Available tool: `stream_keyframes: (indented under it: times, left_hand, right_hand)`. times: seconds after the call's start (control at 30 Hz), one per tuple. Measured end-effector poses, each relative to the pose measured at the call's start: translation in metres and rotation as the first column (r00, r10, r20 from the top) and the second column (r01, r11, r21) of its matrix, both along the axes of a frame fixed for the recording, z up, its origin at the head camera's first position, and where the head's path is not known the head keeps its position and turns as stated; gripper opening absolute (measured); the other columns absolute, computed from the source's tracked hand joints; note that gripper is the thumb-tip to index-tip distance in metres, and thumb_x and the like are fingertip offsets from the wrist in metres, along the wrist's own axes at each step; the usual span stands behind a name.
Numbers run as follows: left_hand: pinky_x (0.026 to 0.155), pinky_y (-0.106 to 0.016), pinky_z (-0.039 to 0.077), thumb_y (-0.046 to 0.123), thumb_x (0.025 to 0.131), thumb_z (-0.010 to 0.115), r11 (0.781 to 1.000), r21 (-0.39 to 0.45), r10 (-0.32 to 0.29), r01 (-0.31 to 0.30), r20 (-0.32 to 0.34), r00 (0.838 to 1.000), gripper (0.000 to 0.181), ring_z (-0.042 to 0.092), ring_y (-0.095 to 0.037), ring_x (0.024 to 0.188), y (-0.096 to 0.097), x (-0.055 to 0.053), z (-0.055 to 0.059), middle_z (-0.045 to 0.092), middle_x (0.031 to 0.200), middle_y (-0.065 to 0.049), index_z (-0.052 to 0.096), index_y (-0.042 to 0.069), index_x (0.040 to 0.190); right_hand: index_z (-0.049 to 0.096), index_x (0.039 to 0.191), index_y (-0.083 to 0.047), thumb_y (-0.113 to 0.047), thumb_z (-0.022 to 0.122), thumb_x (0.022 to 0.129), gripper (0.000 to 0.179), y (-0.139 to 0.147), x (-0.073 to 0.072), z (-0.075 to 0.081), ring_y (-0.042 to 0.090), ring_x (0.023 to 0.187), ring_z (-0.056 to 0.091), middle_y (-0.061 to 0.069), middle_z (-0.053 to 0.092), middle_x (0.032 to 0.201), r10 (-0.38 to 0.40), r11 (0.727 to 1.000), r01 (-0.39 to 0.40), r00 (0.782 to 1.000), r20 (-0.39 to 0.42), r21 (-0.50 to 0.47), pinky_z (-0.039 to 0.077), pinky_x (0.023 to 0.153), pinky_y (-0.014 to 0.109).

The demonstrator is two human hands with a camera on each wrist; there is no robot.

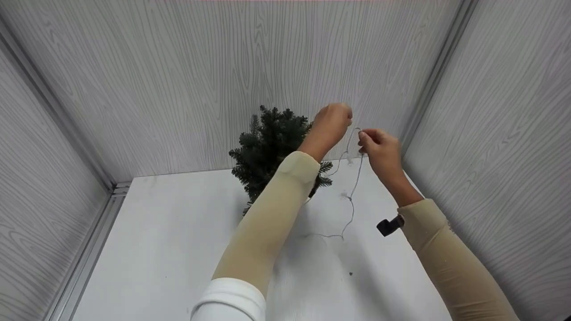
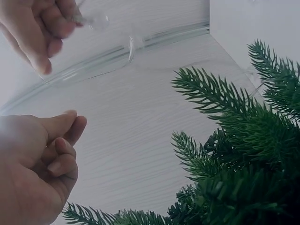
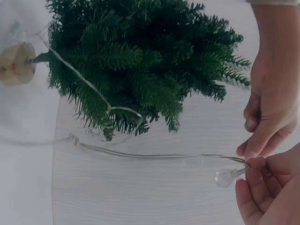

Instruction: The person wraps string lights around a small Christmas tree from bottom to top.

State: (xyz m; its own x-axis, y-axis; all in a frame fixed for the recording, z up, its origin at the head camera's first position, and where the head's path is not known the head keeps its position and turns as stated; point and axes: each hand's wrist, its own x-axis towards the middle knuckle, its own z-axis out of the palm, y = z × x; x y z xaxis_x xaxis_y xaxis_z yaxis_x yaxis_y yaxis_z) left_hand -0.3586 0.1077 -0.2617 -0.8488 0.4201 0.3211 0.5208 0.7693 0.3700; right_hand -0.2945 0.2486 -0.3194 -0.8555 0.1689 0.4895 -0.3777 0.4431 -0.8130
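Note:
A small artificial Christmas tree (image 1: 272,138) stands at the table's back edge; its round wooden base (image 3: 18,65) shows in the right wrist view. My right hand (image 1: 381,149) pinches a thin wire string of lights (image 1: 352,209), right of the tree. Clear round bulbs (image 3: 224,178) hang along it, one just below the fingertips. Part of the wire lies against the branches, and a loop trails down over the table. My left hand (image 1: 332,122) reaches past the tree near the right hand. In the left wrist view its thumb and fingers are curled together with no wire visible between them.
The white table (image 1: 178,249) meets a grey wood-grain panel (image 1: 200,67) behind, with another panel (image 1: 504,133) on the right. A dark speck (image 1: 350,273) lies near the front. A black device (image 1: 388,226) sticks out from the right wrist.

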Motion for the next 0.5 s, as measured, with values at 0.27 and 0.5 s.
stream_keyframes:
  times: [0.27,0.5]
  left_hand:
    - [0.095,-0.029,0.052,0.019,0.105,0.056,0.993,0.081,-0.098,0.088,0.130,0.987,0.027,0.063,-0.014,0.116,0.008,0.008,0.008,0.067,0.129,-0.001,0.071,0.014,0.127]
    - [0.091,-0.027,0.051,0.018,0.105,0.057,0.997,0.005,-0.077,0.077,0.069,0.995,0.020,0.063,-0.014,0.107,0.007,0.004,0.007,0.070,0.117,0.000,0.074,0.013,0.114]
  right_hand:
    - [0.072,0.106,0.007,-0.015,0.062,0.101,0.024,0.003,-0.011,0.007,0.005,0.066,0.063,0.007,0.066,0.082,-0.027,0.999,0.027,1.000,0.016,-0.020,0.055,0.067,0.020]
    - [0.072,0.108,0.006,-0.017,0.063,0.100,0.026,-0.001,-0.018,0.005,0.004,0.067,0.063,0.000,0.065,0.081,-0.009,0.999,0.010,0.999,0.031,-0.033,0.054,0.067,0.017]
